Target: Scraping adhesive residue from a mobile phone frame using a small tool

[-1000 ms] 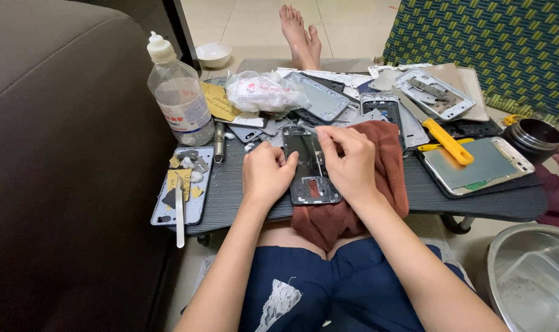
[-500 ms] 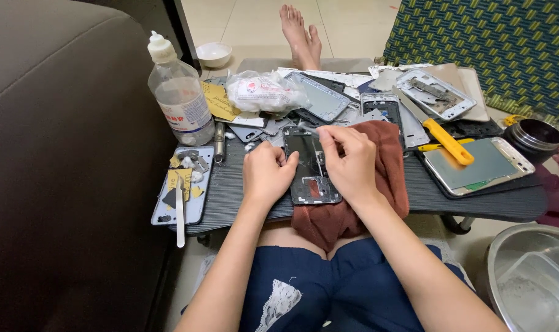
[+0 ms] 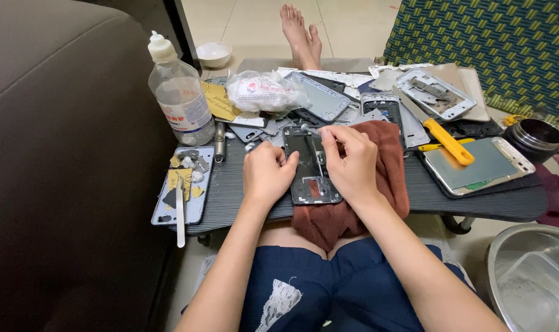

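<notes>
Both hands are working on a dark phone frame (image 3: 310,166) lying near the front-middle of the dark desk (image 3: 476,200), its right edge on a reddish-brown cloth (image 3: 384,178) that's draping over the desk edge toward the lap. Left hand (image 3: 267,175) is resting w/ fingers curled against the frame's left edge, steadying it; not gripping anything else. Right hand (image 3: 353,160) is lying over the frame's right side, thumb & forefinger pinched together on a small metal tool (image 3: 308,130) whose tip is poking out at the frame's top end; can't tell the tool's exact kind.

Around: clear plastic bottle (image 3: 180,98) w/ white cap is standing upright at the desk's left rear. A crumpled plastic bag (image 3: 264,91) is sitting just behind the frame amid a heap of other phone shells. A yellow-handled scraper (image 3: 442,135) is lying diagonally at right, its handle end over a gold-rimmed phone (image 3: 482,166). At far left a light-blue phone back (image 3: 182,184) is carrying scraps & white tweezers (image 3: 180,212). A steel bowl (image 3: 531,276) is sitting on the floor, lower right.
</notes>
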